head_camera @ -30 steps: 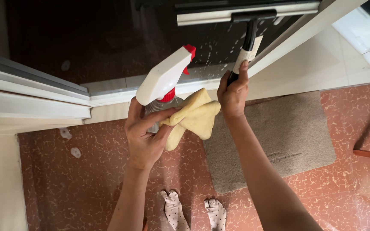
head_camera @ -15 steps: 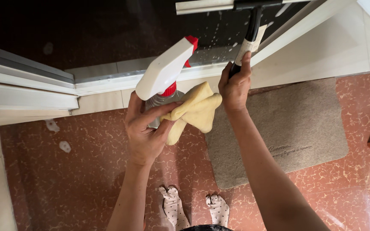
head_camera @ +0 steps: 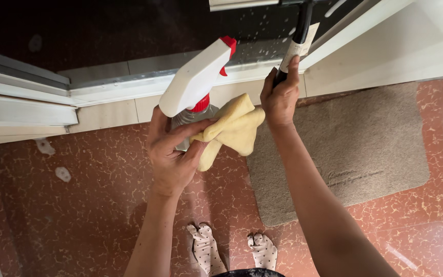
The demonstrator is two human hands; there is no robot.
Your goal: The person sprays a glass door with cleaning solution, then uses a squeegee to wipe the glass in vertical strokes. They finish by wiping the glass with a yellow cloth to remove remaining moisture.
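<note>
Left hand grips white-and-red plastic spray bottle plus folded yellow cloth. Right hand clasps black-handled squeegee against wet dark glass door. Beige doormat below.

Spray bottle: glossy white plastic head, red nozzle, clear plastic body. Cloth: soft yellow fabric, matt. Squeegee: black plastic handle with paper label. Glass pane: dark, glossy, droplet-speckled. Floor: polished reddish stone-look tile. Mat: rough beige pile.
</note>
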